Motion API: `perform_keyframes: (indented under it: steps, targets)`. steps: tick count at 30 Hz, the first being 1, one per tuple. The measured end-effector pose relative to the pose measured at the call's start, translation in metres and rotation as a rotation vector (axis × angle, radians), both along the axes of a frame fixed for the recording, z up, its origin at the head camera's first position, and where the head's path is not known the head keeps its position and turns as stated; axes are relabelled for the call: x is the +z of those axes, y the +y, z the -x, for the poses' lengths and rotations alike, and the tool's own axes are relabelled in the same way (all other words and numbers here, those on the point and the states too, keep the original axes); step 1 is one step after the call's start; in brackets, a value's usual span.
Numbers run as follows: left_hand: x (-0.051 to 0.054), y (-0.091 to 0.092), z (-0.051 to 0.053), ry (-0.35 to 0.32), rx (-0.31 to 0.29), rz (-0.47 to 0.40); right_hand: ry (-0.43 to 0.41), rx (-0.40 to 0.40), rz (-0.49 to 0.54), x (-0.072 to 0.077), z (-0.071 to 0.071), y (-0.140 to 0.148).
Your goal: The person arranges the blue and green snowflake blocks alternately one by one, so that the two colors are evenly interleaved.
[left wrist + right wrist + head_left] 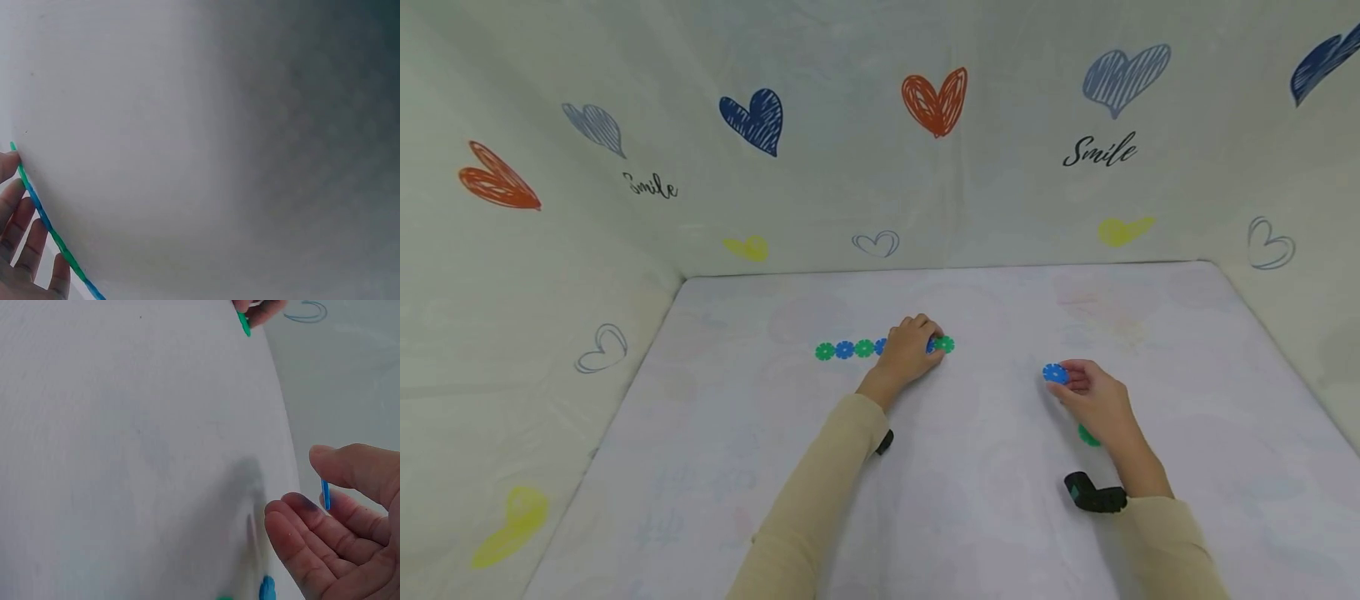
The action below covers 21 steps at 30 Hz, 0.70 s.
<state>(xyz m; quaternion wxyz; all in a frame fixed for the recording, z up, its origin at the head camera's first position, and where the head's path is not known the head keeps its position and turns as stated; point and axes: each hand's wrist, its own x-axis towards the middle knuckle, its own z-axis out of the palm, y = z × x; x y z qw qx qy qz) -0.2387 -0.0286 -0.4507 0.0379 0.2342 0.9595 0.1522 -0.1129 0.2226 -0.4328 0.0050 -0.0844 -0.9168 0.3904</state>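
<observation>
A row of green and blue notched discs (845, 350) lies in a line left of the table's middle, alternating at its visible left end. My left hand (912, 348) covers part of this row and grips it near its right end, where a green disc (947, 344) sticks out. In the left wrist view the joined discs (65, 252) run edge-on along my fingers (31, 247). To the right, my right hand (1093, 400) pinches a single blue disc (1055, 373) between thumb and finger, raised above the table.
A loose green disc (1088, 436) is partly hidden beneath the right hand. At the bottom of the right wrist view shows another blue disc (267, 588). Black wrist cameras (1096, 493) sit at both wrists. A heart-printed curtain (820, 192) borders the white table (970, 517).
</observation>
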Motion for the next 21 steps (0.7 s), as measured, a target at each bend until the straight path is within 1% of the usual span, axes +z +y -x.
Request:
perform_keyframes:
  steps: [5, 8, 16, 21]
  targets:
    - [-0.001, 0.000, 0.001, 0.001, 0.002, 0.012, 0.009, 0.048, 0.037, -0.006, 0.016, -0.015]
    - [-0.001, 0.001, 0.001, 0.001, 0.005, 0.014, 0.007, 0.059, 0.039, -0.008, 0.024, -0.022]
    - [0.002, 0.001, 0.000, 0.006, -0.001, 0.020, -0.040, 0.079, 0.046, -0.010, 0.043, -0.039]
    - [0.003, 0.001, -0.001, 0.006, -0.002, 0.030, -0.028, 0.100, 0.044, -0.011, 0.053, -0.050]
